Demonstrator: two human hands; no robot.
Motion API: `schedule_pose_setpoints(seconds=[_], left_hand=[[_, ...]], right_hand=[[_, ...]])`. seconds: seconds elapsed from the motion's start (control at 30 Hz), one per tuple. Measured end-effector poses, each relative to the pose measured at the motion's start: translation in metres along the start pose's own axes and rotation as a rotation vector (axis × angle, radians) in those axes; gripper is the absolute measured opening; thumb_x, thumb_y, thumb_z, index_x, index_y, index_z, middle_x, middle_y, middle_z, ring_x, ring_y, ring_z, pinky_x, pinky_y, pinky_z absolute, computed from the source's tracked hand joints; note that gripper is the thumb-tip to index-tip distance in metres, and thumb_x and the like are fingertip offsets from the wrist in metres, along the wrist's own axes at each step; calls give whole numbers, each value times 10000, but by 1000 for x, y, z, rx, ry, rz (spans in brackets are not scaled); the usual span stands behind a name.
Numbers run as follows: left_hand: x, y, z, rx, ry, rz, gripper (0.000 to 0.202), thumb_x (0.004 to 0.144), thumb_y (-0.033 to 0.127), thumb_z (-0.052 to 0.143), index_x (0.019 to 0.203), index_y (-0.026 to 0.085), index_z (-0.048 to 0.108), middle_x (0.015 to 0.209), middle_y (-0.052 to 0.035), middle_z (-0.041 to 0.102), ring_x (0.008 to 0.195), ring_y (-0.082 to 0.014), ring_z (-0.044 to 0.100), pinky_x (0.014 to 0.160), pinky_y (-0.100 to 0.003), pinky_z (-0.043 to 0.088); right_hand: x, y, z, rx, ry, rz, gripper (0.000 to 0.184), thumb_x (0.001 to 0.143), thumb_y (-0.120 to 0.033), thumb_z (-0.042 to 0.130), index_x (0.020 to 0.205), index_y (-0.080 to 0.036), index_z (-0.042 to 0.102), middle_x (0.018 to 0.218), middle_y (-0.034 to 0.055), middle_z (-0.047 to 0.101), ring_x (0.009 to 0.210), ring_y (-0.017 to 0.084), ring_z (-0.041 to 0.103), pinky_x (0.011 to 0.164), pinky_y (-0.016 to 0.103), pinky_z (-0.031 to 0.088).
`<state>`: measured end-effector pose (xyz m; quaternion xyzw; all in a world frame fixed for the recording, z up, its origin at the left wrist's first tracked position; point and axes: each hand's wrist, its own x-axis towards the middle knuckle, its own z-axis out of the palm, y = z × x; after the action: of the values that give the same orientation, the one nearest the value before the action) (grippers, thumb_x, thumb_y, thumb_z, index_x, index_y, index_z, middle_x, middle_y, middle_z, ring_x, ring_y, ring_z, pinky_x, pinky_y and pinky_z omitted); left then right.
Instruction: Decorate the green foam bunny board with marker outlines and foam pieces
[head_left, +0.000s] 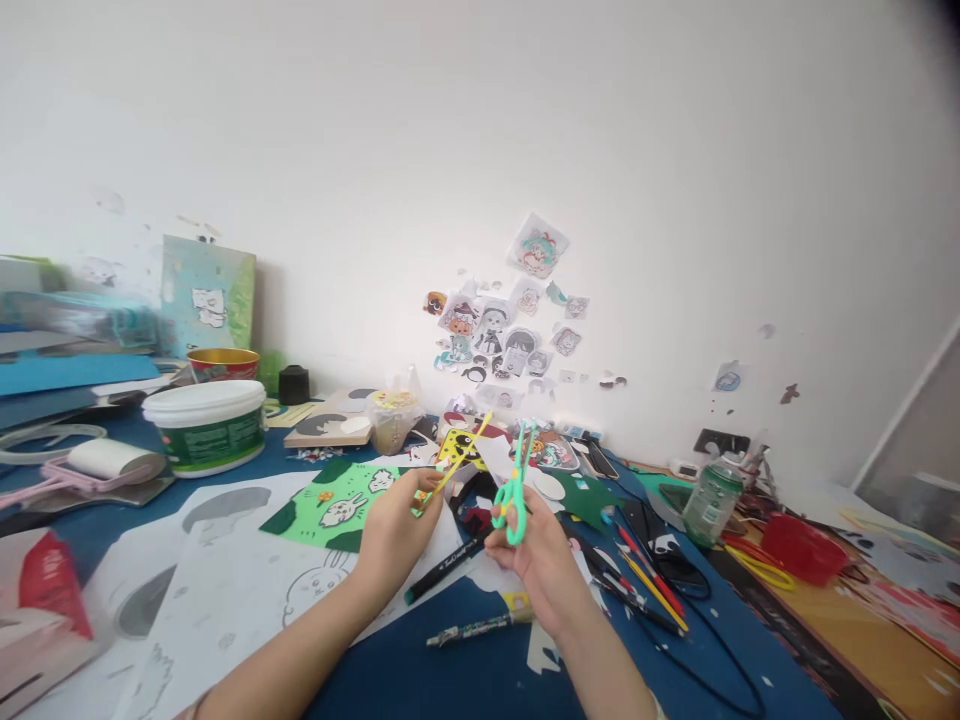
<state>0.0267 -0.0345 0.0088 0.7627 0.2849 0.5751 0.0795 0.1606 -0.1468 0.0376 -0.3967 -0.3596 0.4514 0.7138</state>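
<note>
- Filling the bkgd: white wall (pixel 675 180), w/ paper cut-outs (pixel 493 325) stuck up in a cluster, a few more off to R.
- Blue tabletop (pixel 420 690) in front, v. cluttered; most bare cloth shows btwn the forearms. Wood-coloured surface (pixel 862 625) at far R.
- White sheet (pixel 217 600) flat at L; green card (pixel 307 525) w/ cut-out figures partly over it, just beside L hand.
- White tub (pixel 206 430), green label, back L; clear green jar (pixel 711 505) back R.
- L hand (pixel 397 520): raised, pinching yellow strip near its lower end. Judgement: grip nearer the cut pt wd stop it flopping; fingertips out of the blade line.
- R hand (pixel 536 550): grasping scissors by the handles; can't tell how far fingers go thru the loops.
- Scissors (pixel 513 492): green, pts up, apart from strip. For a clean snip, prob. best to turn blades square across it, seat it deep nr the pivot, close smoothly. Blade gap too small to judge.
- Black marker (pixel 448 568) & patterned pen (pixel 480 628) lie below, btwn hands/forearms; worth working clear of both.
- Yellow strip (pixel 469 442): thin, in the air, slanting up twd scissor tips, not touching. Looks bendy, so light tension, no yanking.
</note>
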Motion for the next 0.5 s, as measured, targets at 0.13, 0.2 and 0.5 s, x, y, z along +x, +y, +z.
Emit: schedule_pose_setpoints(seconds=[0.13, 0.2, 0.5], left_hand=[[-1, 4, 1, 111, 74, 242, 137, 824, 190, 444, 692, 204, 478, 804, -47, 643, 729, -163, 611, 567, -255, 494], [-2, 7, 1, 155, 69, 382, 175, 839, 157, 435, 676, 203, 478, 766, -43, 629, 710, -153, 584, 587, -251, 480], [-5, 10, 4, 83, -20, 524, 126, 873, 144, 441, 827, 188, 550, 839, -64, 609, 782, -161, 559, 697, -290, 492]], right_hand=[[20, 22, 18, -73, 97, -126, 471, 670, -423, 721, 1038, -187, 547, 879, 25, 652, 571, 127, 624, 625, 299, 546], [29, 31, 23, -45, 103, -183, 484, 661, -404, 725, 1057, -190, 547, 987, 50, 654, 740, 177, 653, 683, 310, 550], [42, 38, 18, 62, 129, -271, 493, 608, -220, 749, 1038, -208, 510, 1028, 29, 650, 979, 217, 612, 857, 349, 490]])
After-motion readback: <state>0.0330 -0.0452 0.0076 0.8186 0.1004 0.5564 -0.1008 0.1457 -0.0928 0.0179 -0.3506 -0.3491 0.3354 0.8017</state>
